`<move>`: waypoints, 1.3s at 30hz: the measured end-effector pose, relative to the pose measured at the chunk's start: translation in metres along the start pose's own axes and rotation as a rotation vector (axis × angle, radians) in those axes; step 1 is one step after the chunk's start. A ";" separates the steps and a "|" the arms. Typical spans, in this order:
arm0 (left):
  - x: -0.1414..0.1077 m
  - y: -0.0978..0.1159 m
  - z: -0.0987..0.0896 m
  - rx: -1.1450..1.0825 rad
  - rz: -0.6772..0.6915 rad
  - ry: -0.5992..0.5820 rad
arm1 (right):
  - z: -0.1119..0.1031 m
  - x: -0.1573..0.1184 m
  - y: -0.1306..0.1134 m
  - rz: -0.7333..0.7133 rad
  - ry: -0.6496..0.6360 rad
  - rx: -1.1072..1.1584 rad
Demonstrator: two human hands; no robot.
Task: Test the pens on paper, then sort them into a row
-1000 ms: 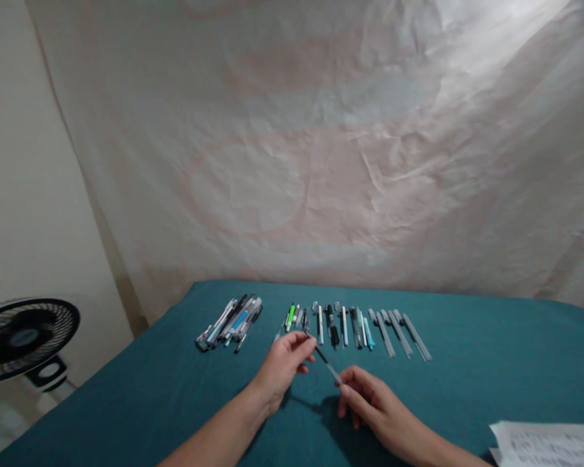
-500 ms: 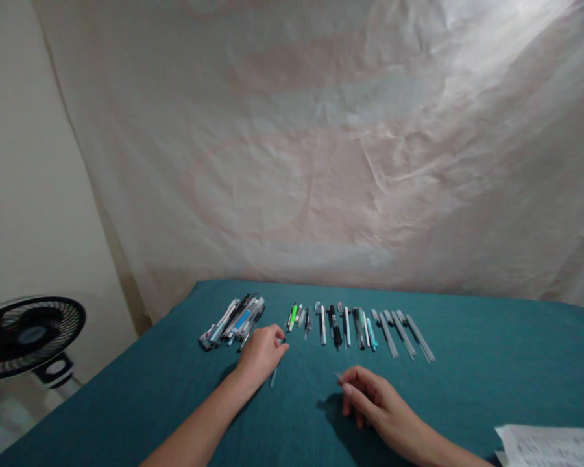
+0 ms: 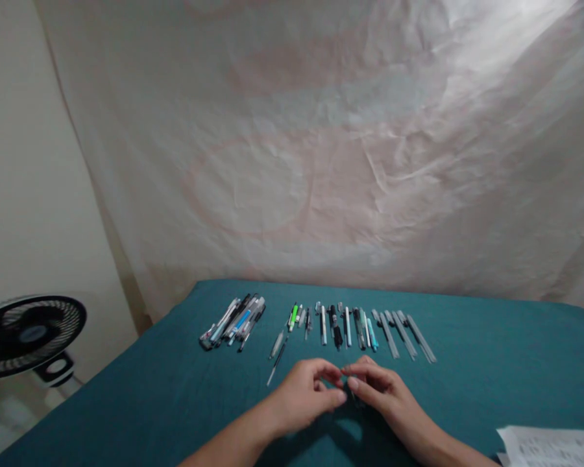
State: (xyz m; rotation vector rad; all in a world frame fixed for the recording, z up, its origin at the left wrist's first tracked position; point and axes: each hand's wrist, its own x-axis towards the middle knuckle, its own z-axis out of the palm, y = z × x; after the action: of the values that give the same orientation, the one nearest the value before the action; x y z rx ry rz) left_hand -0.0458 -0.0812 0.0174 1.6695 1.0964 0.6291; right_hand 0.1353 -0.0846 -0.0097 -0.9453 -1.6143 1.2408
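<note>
My left hand (image 3: 311, 394), fingers curved and thumb apart from them, is up against the fingertips of my right hand (image 3: 384, 392). Nothing shows between its fingers. My right hand is pinched on a small piece, mostly hidden behind the fingers, too small to name. Left of my hands lie a thin pen refill (image 3: 276, 365) with a dark upper half and a clear pen barrel (image 3: 276, 344). Beyond them is a row of pens and pen parts, among them a green pen (image 3: 292, 318), a black pen (image 3: 335, 327) and a light blue pen (image 3: 372, 334).
A pile of pens (image 3: 236, 322) lies at the left of the green cloth (image 3: 150, 395). Several clear tubes (image 3: 421, 338) end the row at the right. Paper sheets (image 3: 552, 446) rest at the near right corner. A fan (image 3: 32, 337) stands left of the table.
My left hand has left the spot near the refill and moved right to meet my right hand. The refill and clear barrel are now uncovered on the cloth. The right hand stays roughly in place.
</note>
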 end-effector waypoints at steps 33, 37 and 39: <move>0.008 -0.024 -0.049 1.231 -0.204 0.472 | 0.010 0.001 0.007 0.151 -0.052 0.110; 0.009 -0.026 -0.052 1.241 -0.202 0.483 | 0.010 0.002 0.007 0.151 -0.058 0.100; 0.009 -0.026 -0.053 1.237 -0.223 0.483 | 0.010 0.002 0.007 0.153 -0.057 0.103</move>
State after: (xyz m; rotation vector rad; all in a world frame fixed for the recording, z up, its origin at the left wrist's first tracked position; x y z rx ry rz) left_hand -0.0941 -0.0466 0.0117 2.3876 2.2732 0.1539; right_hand 0.1257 -0.0843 -0.0174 -0.9909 -1.5290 1.4534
